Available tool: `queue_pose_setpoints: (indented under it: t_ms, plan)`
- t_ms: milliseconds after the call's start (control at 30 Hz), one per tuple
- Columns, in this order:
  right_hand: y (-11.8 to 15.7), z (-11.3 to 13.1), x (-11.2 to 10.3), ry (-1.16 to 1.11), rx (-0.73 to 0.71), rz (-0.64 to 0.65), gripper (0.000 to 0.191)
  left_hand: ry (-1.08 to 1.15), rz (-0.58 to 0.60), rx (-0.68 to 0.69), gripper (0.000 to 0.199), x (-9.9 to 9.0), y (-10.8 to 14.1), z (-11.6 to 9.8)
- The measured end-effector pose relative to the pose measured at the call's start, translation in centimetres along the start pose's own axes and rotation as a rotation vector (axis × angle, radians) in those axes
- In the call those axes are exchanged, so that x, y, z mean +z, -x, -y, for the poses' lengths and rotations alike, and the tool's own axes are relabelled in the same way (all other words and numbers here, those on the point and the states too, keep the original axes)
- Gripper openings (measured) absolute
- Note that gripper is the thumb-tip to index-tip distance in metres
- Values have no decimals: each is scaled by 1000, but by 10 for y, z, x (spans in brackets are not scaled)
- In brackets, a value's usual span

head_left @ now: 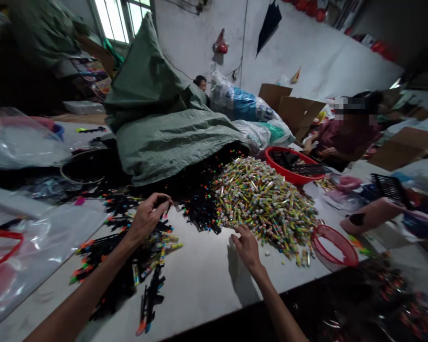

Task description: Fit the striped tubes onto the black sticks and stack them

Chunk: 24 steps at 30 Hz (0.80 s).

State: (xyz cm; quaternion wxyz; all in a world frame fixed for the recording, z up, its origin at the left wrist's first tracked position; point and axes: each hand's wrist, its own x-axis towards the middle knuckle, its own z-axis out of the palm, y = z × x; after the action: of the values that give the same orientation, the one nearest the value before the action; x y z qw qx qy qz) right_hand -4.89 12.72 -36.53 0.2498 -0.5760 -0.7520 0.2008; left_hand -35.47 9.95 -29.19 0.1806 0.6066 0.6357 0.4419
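My left hand (150, 214) is closed around a small black plastic piece (161, 201), its exact kind partly hidden by the fingers. Below and beside that hand lie black toy guns (119, 247) with orange and green tips, mixed with a few small colourful tubes (170, 246). One toy gun (150, 299) rests apart, near the table's front edge. My right hand (248, 247) hovers at the near left edge of a big heap of small tubes (266, 199), fingers apart, with nothing visible in them. Between my hands spreads a pile of black toy parts (201, 209).
A green sack (178, 142) spills black parts at the back. To the right stand a red basin (288, 173) with black racks and a red basket (335, 247). Plastic sheeting (60, 242) covers the left. A co-worker (349, 128) sits at the far right.
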Motion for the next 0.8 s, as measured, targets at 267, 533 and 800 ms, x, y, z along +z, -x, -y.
queue_pose_setpoints:
  t_ms: [267,533,800]
  plan:
    - [-39,26,23,502,-35,2,24,338,483,-306,42,80,83,-35]
    - [-5,41,-7,-381,-106,101,18,300,523,-254,37,81,109,-23]
    - [37,68,0,-1027,133,376,25,115,549,-107,29,70,106,-47]
